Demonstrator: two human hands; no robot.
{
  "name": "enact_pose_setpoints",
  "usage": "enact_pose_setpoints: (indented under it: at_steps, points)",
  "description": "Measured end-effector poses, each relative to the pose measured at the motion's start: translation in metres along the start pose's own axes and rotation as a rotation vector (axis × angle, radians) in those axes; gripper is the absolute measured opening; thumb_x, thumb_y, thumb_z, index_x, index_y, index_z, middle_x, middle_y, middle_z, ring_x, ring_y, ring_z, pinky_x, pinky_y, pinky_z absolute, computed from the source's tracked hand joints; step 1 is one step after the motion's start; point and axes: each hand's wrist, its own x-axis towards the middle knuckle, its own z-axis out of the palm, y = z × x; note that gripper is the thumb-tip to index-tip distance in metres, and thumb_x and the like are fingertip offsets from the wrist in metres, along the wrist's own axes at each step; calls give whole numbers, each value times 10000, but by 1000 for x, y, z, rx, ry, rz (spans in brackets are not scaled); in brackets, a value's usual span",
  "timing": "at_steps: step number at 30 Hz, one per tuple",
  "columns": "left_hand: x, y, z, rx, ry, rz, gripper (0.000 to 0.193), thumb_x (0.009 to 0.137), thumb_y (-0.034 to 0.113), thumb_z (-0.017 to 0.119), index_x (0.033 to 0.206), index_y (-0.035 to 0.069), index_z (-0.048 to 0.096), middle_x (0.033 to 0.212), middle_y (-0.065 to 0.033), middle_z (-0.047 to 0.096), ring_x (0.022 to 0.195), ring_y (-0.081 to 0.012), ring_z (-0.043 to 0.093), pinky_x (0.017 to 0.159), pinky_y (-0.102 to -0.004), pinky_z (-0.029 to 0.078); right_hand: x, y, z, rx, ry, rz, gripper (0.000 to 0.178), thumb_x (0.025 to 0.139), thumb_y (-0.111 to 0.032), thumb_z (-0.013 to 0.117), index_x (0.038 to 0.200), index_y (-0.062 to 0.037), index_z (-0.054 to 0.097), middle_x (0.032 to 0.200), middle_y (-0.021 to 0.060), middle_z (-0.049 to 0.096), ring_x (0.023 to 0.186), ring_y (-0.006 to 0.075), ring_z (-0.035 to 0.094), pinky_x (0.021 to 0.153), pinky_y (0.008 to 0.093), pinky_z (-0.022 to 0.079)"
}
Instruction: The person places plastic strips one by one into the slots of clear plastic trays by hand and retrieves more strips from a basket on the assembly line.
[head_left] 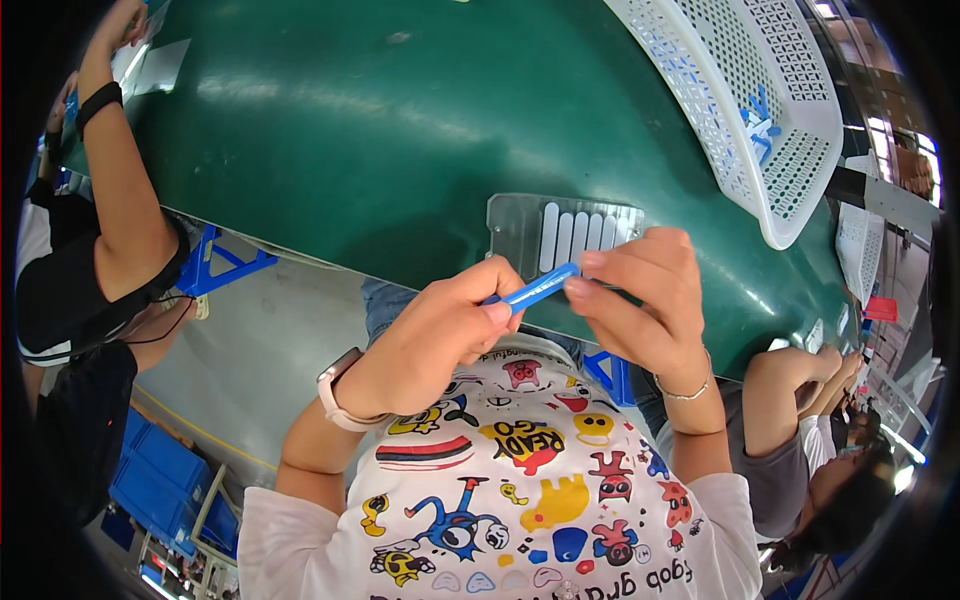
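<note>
Blue stick [541, 289]: slim and pen-shaped, with pale print along one side; it is held in the air at the centre of the frame, slanting up to the right, in front of the clear tray.
Left hand [455, 315]: pinches the lower left end of the stick between thumb and curled fingers; a pale pink watch [345, 398] circles its wrist.
Right hand [645, 295]: thumb and fingertips stand narrow at the stick's upper right end; whether they grip it or only touch it, I cannot tell.
Clear tray [515, 228]: lies just right of centre, near the counter's edge, with at least five white strips [565, 238] side by side in it, partly hidden by the right hand.
Counter [400, 130]: green and glossy, spanning the upper frame.
White basket [805, 165]: perforated, upper right, with small blue and white pieces [761, 130] inside.
Co-workers: one arm [125, 175] at upper left, another person [790, 450] at lower right.
</note>
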Motion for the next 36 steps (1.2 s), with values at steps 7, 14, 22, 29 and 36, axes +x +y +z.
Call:
enact_pose_setpoints:
  at_steps: [7, 14, 22, 29, 36]
  points:
    - [5, -1, 8, 399, 83, 211, 104, 912, 106, 449, 868, 16, 475, 603, -15, 404, 532, -89, 347, 495, -266, 272, -8, -7, 0, -38, 82, -11, 297, 626, -84, 746, 913, -81, 673, 979, 36, 610, 773, 167, 538, 592, 283, 376]
    - [7, 2, 8, 489, 114, 232, 70, 894, 76, 495, 876, 9, 486, 608, -31, 415, 514, -102, 349, 485, -274, 278, -15, -7, -2, -66, 121, 90, 333, 604, -16, 722, 924, -96, 672, 975, 45, 599, 773, 178, 540, 618, 295, 384]
    - [9, 4, 6, 597, 125, 269, 61, 866, 63, 542, 867, 6, 520, 609, -52, 448, 516, -126, 399, 478, -279, 312, -18, -6, 7, -36, 192, 304, 350, 603, 65, 677, 923, -79, 667, 999, 76, 599, 783, 221, 542, 669, 312, 423]
    - [11, -3, 2, 433, 61, 243, 72, 889, 69, 494, 856, 7, 511, 607, -61, 448, 518, -123, 397, 481, -277, 320, -3, -4, 11, 835, -25, 489, 172, 728, -48, 736, 883, -10, 670, 844, 94, 671, 745, 218, 612, 655, 318, 478]
    - [2, -9, 1, -123, 203, 14, 110, 850, 44, 427, 949, 35, 476, 712, 15, 426, 575, -74, 333, 543, -221, 299, 20, 8, 4, 549, -127, 683, 154, 727, -15, 720, 871, -15, 668, 781, 75, 662, 701, 203, 605, 627, 296, 470]
